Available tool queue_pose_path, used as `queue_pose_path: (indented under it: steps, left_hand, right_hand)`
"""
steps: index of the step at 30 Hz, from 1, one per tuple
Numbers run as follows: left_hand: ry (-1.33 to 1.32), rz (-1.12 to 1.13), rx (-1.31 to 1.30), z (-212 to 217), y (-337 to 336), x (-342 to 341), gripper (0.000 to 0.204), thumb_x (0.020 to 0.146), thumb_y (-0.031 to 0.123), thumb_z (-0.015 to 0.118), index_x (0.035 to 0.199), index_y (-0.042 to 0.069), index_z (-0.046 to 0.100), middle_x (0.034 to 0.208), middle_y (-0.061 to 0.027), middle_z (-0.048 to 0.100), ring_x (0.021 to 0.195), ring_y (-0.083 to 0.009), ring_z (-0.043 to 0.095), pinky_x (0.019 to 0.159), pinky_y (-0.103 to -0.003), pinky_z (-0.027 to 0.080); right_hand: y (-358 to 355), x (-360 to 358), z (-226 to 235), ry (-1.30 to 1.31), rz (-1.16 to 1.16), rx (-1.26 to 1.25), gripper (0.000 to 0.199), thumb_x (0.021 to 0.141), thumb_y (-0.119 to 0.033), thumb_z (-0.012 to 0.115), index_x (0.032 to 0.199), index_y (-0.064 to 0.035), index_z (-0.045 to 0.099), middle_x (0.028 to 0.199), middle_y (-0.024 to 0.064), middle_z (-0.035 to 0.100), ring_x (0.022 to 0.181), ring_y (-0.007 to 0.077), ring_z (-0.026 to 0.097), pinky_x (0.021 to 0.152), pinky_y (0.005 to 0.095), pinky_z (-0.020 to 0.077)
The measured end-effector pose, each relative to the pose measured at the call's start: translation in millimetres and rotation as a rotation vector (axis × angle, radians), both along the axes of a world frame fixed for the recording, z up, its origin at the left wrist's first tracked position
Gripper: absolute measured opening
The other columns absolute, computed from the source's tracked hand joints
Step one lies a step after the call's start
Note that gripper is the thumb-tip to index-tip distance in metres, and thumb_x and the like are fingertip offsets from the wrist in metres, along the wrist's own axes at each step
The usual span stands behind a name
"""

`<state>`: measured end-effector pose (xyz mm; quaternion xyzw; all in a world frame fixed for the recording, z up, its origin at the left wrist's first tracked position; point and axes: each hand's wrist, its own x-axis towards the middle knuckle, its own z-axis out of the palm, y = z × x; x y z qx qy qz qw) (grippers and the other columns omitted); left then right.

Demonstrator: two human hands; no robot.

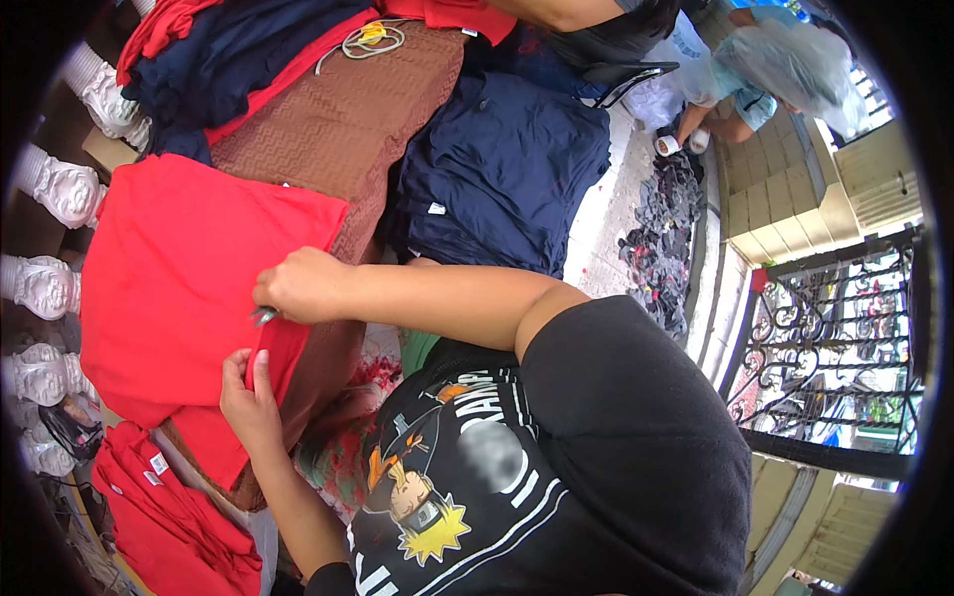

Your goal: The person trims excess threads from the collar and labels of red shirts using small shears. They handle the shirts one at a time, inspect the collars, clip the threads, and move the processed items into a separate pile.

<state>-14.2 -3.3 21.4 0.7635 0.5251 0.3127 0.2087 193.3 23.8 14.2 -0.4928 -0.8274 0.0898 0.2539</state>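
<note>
A red garment [169, 278] lies spread over the edge of a table with a brown patterned cover [338, 129]. My right hand [303, 286] rests on the garment's hem, closed around a small metal thread cutter [263, 316] whose tip points at the cloth. Just below it, my left hand [248, 392] pinches the red hem between thumb and fingers and holds it taut. My black printed t-shirt fills the lower right of the view.
A stack of navy shirts [507, 169] lies beyond the table. Folded red garments [169, 517] sit at the lower left, with white balusters [45, 283] along the left. A coiled cord [373, 40] lies on the table. Another person [740, 99] crouches by a tape roll [668, 145]. A black iron gate [835, 338] stands on the right.
</note>
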Motion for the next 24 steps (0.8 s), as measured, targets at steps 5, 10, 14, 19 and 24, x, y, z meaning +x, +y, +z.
queue_pose_path:
  steps: [5,10,14,19,24]
  left_hand:
    - [-0.111,0.024,0.063,-6.7,8.4,-17.0,0.020,0.092,0.014,0.061,0.101,-0.003,0.063,0.091,-0.0100,0.066,0.083,-0.0164,0.060,0.079,-0.029,0.048]
    - [-0.420,0.232,0.174,9.6,28.1,-59.0,0.025,0.095,0.019,0.058,0.105,-0.004,0.063,0.096,-0.0049,0.064,0.089,-0.0112,0.055,0.084,-0.025,0.044]
    - [-0.379,0.415,0.275,16.6,34.0,-96.6,0.032,0.097,0.025,0.055,0.111,-0.004,0.061,0.100,-0.0086,0.063,0.092,-0.0135,0.056,0.084,-0.026,0.045]
    - [-0.314,0.805,0.262,-20.3,45.9,-184.7,0.030,0.095,0.016,0.054,0.116,-0.004,0.059,0.107,-0.0118,0.062,0.098,-0.0182,0.056,0.088,-0.029,0.045]
    - [-0.693,0.667,0.320,-18.0,36.2,-173.6,0.028,0.090,0.008,0.059,0.117,-0.002,0.059,0.116,-0.0104,0.060,0.106,-0.0192,0.056,0.095,-0.031,0.043]
  right_hand:
    - [18.2,22.3,-11.1,-0.087,-0.228,0.091,0.013,0.079,-0.015,0.055,0.082,-0.0074,0.065,0.086,0.0110,0.067,0.075,0.0286,0.068,0.062,0.0421,0.0540]
    - [27.7,62.5,0.7,0.035,-0.487,0.159,0.013,0.075,-0.011,0.057,0.086,-0.0066,0.063,0.093,0.0135,0.063,0.076,0.0328,0.066,0.065,0.0444,0.0536]
    - [26.8,55.9,10.7,0.162,-0.463,0.198,0.014,0.073,-0.010,0.059,0.087,-0.0084,0.062,0.097,0.0116,0.061,0.079,0.0335,0.065,0.067,0.0450,0.0527]
    - [1.4,31.4,11.0,0.043,0.091,-0.040,0.030,0.074,-0.031,0.072,0.093,-0.0091,0.063,0.091,0.0085,0.063,0.084,0.0312,0.063,0.069,0.0426,0.0506]
    - [-0.8,50.4,23.6,0.235,-0.070,-0.040,0.029,0.078,-0.030,0.072,0.094,-0.0061,0.070,0.095,0.0114,0.069,0.087,0.0274,0.066,0.075,0.0368,0.0516]
